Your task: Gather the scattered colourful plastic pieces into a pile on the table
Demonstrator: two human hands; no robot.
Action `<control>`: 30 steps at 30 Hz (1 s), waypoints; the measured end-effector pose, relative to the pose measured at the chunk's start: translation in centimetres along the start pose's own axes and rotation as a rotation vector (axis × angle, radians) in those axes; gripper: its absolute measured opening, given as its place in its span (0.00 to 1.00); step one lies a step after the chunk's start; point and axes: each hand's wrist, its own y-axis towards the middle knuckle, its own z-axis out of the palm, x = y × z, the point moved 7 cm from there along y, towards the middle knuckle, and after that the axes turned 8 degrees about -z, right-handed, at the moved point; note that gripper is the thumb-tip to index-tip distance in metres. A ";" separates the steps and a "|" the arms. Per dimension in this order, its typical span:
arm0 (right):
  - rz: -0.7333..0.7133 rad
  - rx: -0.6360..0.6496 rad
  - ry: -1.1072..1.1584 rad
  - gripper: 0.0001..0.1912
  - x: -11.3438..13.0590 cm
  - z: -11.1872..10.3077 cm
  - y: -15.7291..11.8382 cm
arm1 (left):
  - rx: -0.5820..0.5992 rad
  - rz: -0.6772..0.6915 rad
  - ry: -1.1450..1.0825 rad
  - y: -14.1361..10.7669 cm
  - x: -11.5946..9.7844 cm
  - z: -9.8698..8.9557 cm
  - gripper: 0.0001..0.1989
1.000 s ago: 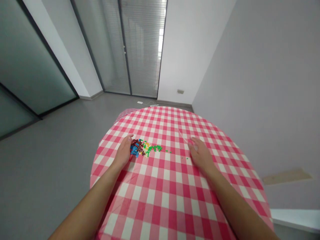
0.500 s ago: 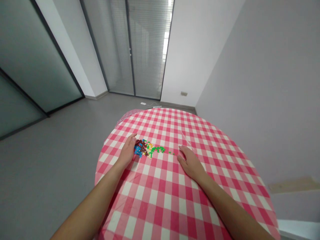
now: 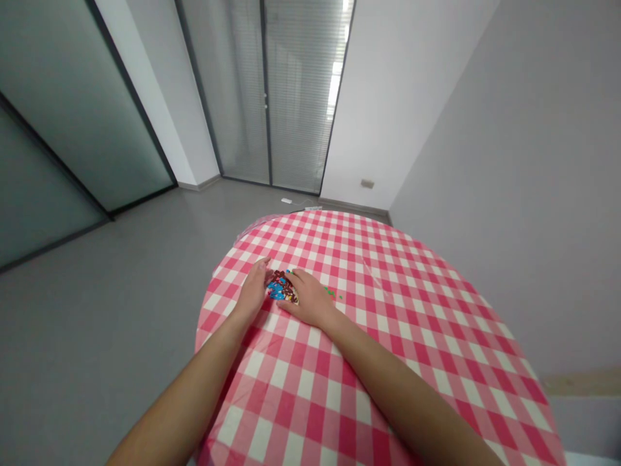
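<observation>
A pile of small coloured pieces (image 3: 280, 288), blue, dark brown and some yellow, lies on the checked tablecloth; they are too small to name more exactly. My left hand (image 3: 253, 288) rests at the pile's left side, open, with its fingers curved along the edge. From the right, my right hand (image 3: 308, 296) reaches over and touches the pile, its thumb and fingers spread around it. Part of the heap is hidden under the right hand. A few green pieces (image 3: 330, 293) lie loose just right of that hand.
The round table wears a red and white checked tablecloth (image 3: 412, 310). Grey floor (image 3: 145, 272) lies to the left. Beyond the table are a power strip (image 3: 313, 208), a glass door with blinds (image 3: 295, 97) and a white wall with a socket (image 3: 367, 184).
My right hand has moved left from the bare cloth to the pile. The green and yellow pieces are now mostly hidden, and the heap is narrower. My left hand stays beside it.
</observation>
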 end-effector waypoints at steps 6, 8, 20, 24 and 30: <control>-0.194 0.001 0.076 0.24 1.4 0.9 3.1 | -0.016 -0.038 -0.073 0.0 0.2 -0.3 0.23; -0.247 0.007 0.113 0.15 1.4 1.1 3.6 | -0.019 -0.020 -0.036 0.0 0.2 -0.3 0.25; 0.210 -0.315 0.224 0.17 -6.7 -4.8 -2.7 | 0.019 -0.028 0.196 -1.6 -1.6 0.7 0.28; 0.364 -0.293 0.230 0.23 -7.6 -4.2 -5.4 | -0.011 -0.043 0.199 -1.1 -1.2 0.3 0.22; 0.180 -0.212 0.195 0.27 -2.8 -0.9 -1.8 | -0.004 -0.066 0.141 -0.7 -0.6 0.2 0.18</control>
